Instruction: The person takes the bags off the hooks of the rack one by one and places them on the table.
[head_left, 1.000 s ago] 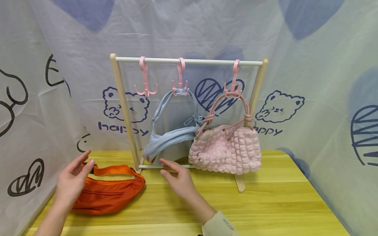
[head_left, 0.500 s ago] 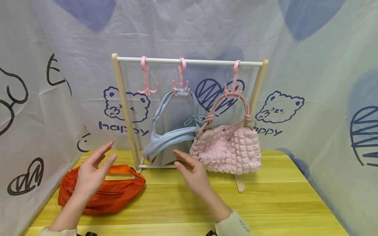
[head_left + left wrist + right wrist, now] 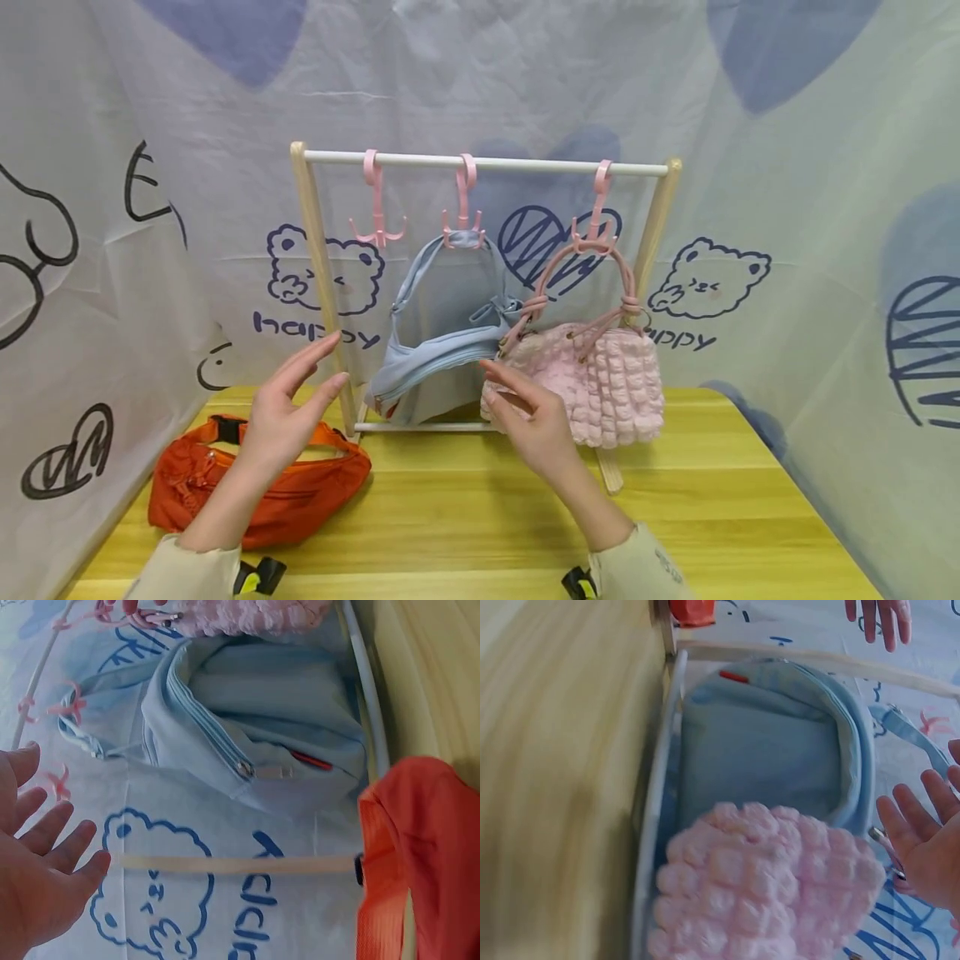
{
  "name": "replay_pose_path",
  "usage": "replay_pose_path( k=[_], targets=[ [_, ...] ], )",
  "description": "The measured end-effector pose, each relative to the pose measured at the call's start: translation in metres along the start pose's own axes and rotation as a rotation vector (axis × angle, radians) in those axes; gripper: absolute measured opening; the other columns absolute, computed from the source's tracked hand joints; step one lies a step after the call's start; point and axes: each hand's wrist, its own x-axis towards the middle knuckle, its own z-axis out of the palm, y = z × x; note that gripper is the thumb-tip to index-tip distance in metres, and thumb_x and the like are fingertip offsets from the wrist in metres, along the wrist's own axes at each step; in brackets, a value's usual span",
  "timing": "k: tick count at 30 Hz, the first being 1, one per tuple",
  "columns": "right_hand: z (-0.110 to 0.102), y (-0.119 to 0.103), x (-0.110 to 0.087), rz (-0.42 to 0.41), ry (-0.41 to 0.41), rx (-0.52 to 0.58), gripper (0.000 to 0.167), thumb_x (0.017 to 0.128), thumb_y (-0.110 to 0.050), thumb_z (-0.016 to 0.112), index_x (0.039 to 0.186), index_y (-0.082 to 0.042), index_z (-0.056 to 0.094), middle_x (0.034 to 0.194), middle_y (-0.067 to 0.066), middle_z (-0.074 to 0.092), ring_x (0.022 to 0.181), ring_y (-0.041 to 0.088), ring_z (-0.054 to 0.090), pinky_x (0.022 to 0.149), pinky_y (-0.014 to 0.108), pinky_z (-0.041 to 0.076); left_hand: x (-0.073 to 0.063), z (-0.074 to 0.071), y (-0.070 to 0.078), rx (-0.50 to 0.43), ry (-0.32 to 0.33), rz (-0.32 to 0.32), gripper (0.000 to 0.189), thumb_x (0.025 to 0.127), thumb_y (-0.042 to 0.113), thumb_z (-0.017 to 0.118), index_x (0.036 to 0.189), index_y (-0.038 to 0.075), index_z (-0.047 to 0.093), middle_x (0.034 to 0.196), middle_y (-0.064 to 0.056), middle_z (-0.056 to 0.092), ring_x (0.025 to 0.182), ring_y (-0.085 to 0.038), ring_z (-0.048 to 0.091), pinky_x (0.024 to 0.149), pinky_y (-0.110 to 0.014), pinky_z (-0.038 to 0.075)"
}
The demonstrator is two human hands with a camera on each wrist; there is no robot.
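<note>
- Pink bag (image 3: 615,383): puffy gridded fabric, hung from pink hook (image 3: 599,204).
- Blue bag (image 3: 433,357): smooth, curved, zipped, hung from middle hook (image 3: 462,196).
- Orange bag (image 3: 318,498): crescent-shaped fabric, lying on wood-grained table (image 3: 450,525).
- Left hand (image 3: 283,417): raised near orange bag, fingers extended, grasping nothing.
- Right hand (image 3: 538,427): near pink bag, fingers relaxed, also released.

The head view is bright and evenly lit, with soft, diffuse light that seems to fall from above onto the pale cloth backdrop (image 3: 435,108) and the yellow wooden tabletop (image 3: 450,508). Shadows are faint, just a gentle darkening beside the orange bag (image 3: 307,504). The puckers of the pink bag (image 3: 611,383) look fairly crisp, but print on the right sleeve (image 3: 633,567) is too smeared to read. The backdrop appears stretched toward the side edges. Both wrist views are dimmer and hazier, with muted colours; in the right one, the tabletop blurs into streaks.
</note>
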Motion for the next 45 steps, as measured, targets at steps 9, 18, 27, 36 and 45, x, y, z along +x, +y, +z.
replay_pose_path(
  k=[9,18,27,36,45],
  targets=[
    [-0.025,-0.01,0.022,-0.06,0.043,-0.064,0.042,0.097,0.007,0.067,0.138,0.001,0.065,0.138,0.014,0.067,0.122,0.033,0.066,0.1,0.043,0.056,0.019,0.016,0.016,-0.007,-0.007,0.065,0.053,0.099,0.012,0.072,0.15,0.021,0.058,0.154,0.0,0.055,0.143,-0.024,0.048,0.119,-0.038,0.037],
    [-0.039,-0.025,0.048,-0.081,0.065,-0.107,0.042,0.097,0.004,0.07,0.138,-0.002,0.067,0.139,0.01,0.067,0.123,0.032,0.065,0.101,0.043,0.056,0.042,0.028,0.023,-0.05,-0.009,0.132,0.054,0.098,0.009,0.073,0.149,0.019,0.059,0.153,0.001,0.055,0.144,-0.024,0.048,0.119,-0.054,0.036],
    [-0.053,-0.041,0.087,-0.2,0.054,-0.164,0.043,0.097,0.003,0.069,0.14,-0.004,0.066,0.141,0.007,0.066,0.122,0.026,0.066,0.101,0.039,0.056,0.062,0.048,0.023,-0.083,0.027,0.266,0.055,0.093,0.001,0.076,0.145,0.004,0.06,0.152,-0.007,0.057,0.141,-0.028,0.052,0.119,-0.048,0.038],
    [-0.061,-0.055,0.137,-0.435,-0.013,-0.326,0.046,0.097,0.0,0.071,0.142,-0.003,0.063,0.143,0.011,0.064,0.135,0.023,0.058,0.112,0.039,0.047,0.086,0.064,0.026,-0.102,0.09,0.379,0.053,0.093,0.002,0.077,0.144,0.002,0.061,0.15,-0.01,0.058,0.141,-0.028,0.052,0.119,-0.045,0.039],
    [-0.065,-0.061,0.178,-0.592,-0.045,-0.432,0.043,0.091,0.001,0.077,0.133,0.003,0.068,0.137,0.02,0.066,0.132,0.038,0.058,0.12,0.042,0.038,0.102,0.076,0.028,-0.119,0.083,0.378,0.052,0.095,0.005,0.075,0.145,0.002,0.059,0.153,-0.013,0.055,0.142,-0.029,0.05,0.12,-0.043,0.037]
  ],
)
